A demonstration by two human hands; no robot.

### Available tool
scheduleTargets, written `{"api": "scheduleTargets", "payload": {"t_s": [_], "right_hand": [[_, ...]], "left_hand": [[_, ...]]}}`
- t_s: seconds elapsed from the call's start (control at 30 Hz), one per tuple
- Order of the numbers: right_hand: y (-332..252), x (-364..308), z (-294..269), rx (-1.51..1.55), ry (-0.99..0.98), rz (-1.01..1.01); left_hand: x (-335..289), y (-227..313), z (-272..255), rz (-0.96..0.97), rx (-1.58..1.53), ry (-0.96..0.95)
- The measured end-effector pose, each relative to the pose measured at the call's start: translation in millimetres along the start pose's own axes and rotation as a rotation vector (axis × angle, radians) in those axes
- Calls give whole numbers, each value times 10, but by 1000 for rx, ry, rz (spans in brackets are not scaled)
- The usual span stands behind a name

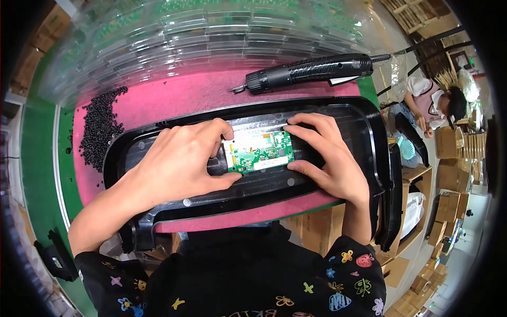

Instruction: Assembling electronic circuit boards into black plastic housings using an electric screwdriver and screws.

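Note:
A green circuit board (274,150) with a white strip along its near edge lies within a large black plastic housing (211,194). My left hand (185,156) grips the board's left end between thumb and fingers. On the opposite end, my right hand (330,156) pinches the board, thumb at the near corner and fingers at the far corner. The housing rests on a pink mat, its open side up. Whether the board touches the housing floor, I cannot tell.
Beyond the housing lies a black electric screwdriver (311,73), its cable running right. Small black screws (97,132) are heaped on the pink mat (174,98) at left. Clear plastic trays (211,37) stand stacked at the back. Another person (430,105) sits at far right near cardboard boxes (449,206).

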State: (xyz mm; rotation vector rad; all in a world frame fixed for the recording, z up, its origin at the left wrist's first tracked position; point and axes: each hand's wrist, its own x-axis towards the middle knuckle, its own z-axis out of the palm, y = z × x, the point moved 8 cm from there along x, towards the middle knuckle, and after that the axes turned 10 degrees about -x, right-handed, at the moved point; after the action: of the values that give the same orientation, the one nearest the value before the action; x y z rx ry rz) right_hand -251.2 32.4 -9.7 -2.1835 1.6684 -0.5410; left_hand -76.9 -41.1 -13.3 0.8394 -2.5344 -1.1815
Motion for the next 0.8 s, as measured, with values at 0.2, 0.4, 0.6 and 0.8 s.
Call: {"api": "scheduleTargets", "payload": {"t_s": [0.2,0.4,0.6,0.8], "right_hand": [[-37,12,15,-84,10,-22],[-32,28,31,-75,6,9],[-66,73,43,-82,3,-9],[-121,-4,-225,-88,170,33]], "left_hand": [[-3,-10,1,7,5,12],[-17,-19,-3,54,29,26],[-58,-39,-18,97,79,35],[-217,250,-419,231,2,234]]}}
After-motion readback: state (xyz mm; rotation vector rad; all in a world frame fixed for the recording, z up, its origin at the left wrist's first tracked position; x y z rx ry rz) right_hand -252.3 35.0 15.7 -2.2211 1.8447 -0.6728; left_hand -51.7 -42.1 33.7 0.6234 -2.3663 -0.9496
